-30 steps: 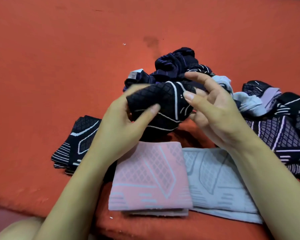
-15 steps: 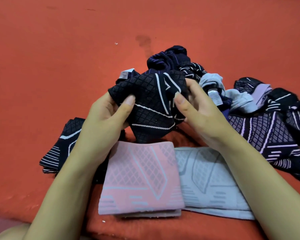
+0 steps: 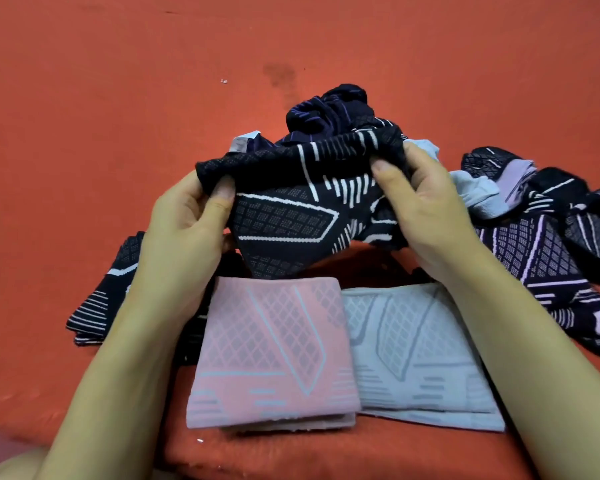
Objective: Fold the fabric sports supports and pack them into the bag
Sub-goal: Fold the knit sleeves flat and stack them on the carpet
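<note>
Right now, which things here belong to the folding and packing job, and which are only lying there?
Belong to the job:
- black support, pinched by left hand and right hand
- folded pink support
- folded grey support
- folded black support
- unfolded pile

Lying about:
- orange cloth with dark stain

No bag is in view.

Your left hand (image 3: 184, 230) and right hand (image 3: 426, 216) hold one support (image 3: 291, 216) up between them, above two folded supports (image 3: 271, 355) lying side by side nearest you on the bench (image 3: 84, 133). A loose pile (image 3: 541, 244) lies behind and to your right; another folded stack (image 3: 97, 306) sits left.
</note>
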A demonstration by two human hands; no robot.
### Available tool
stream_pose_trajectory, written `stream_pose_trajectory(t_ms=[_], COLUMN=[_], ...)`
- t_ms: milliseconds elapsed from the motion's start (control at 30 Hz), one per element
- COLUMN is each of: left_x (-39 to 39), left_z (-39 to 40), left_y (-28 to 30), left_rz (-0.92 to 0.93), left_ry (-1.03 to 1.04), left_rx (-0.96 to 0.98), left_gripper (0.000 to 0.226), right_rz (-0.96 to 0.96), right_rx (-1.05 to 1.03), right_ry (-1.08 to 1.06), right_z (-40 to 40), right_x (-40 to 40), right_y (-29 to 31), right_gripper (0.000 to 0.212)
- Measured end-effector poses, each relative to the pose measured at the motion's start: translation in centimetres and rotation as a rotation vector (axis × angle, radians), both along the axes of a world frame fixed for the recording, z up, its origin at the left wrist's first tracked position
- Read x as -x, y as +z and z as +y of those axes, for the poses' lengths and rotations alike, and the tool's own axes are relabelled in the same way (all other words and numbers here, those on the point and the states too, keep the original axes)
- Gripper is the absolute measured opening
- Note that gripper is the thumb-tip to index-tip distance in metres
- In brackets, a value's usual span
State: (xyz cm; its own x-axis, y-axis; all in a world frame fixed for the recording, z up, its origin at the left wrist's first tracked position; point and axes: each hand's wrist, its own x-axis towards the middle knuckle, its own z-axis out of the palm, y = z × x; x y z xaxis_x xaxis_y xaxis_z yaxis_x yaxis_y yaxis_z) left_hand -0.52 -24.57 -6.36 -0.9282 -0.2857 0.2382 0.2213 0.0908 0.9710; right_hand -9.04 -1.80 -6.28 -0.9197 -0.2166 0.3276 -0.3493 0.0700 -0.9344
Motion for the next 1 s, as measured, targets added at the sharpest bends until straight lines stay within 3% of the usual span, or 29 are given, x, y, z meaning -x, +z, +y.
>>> stream_pose_trajectory(t_ms=[67, 200, 333, 467, 533, 633, 700, 767, 833, 900, 1000], left_x=[0.1, 0.2, -0.2, 0.1, 0.1, -0.3, -0.7, -1.0, -0.9, -0.6, -0.1], left_z=[0.1, -0.1, 0.1, 0.0, 0.2, 0.5, 0.8, 1.5, 2.1, 2.4, 1.8], left_y=[0.0, -0.1, 0.4, -0.7, -1.2, -0.3, 0.4, 0.8, 0.4, 0.0, -0.4], left_rz=[0.007, 0.020, -0.041, -0.103, -0.025, 0.136, 0.135, 0.040, -0.001, 0.006, 0.004], left_ry=[0.022, 0.074, -0.013, -0.051, 0.016, 0.134, 0.010, -0.157, -0.176, -0.124, -0.108], left_rx=[0.003, -0.085, -0.167, 0.170, 0.355, 0.561, 0.419, 0.235, 0.284, 0.306, 0.153], left_gripper=[0.025, 0.022, 0.031, 0.086, 0.092, 0.055, 0.034, 0.039, 0.040, 0.028, 0.014], right_rz=[-0.064, -0.290, -0.385, -0.401, -0.390, -0.341, -0.308, -0.210, -0.053, 0.073, 0.166], right_rx=[0.052, 0.132, 0.247, 0.328, 0.357, 0.375, 0.330, 0.192, 0.026, -0.086, -0.159], right_ry=[0.014, 0.138, 0.188, 0.185, 0.188, 0.239, 0.348, 0.437, 0.422, 0.334, 0.193], right_z=[0.5, 0.6, 0.2, 0.1, -0.1, -0.7, -1.0, -1.2, -1.3, -1.4, -1.3], right_x=[0.1, -0.5, -0.8, -0.8, -0.9, -1.1, -1.4, -1.9, -2.1, -2.0, -1.6], right_y=[0.4, 1.1, 1.2, 1.4, 1.3, 0.7, 0.4, 0.3, 0.3, 0.4, 0.2], right_gripper=[0.018, 0.060, 0.046, 0.050, 0.048, 0.043, 0.036, 0.051, 0.059, 0.051, 0.032])
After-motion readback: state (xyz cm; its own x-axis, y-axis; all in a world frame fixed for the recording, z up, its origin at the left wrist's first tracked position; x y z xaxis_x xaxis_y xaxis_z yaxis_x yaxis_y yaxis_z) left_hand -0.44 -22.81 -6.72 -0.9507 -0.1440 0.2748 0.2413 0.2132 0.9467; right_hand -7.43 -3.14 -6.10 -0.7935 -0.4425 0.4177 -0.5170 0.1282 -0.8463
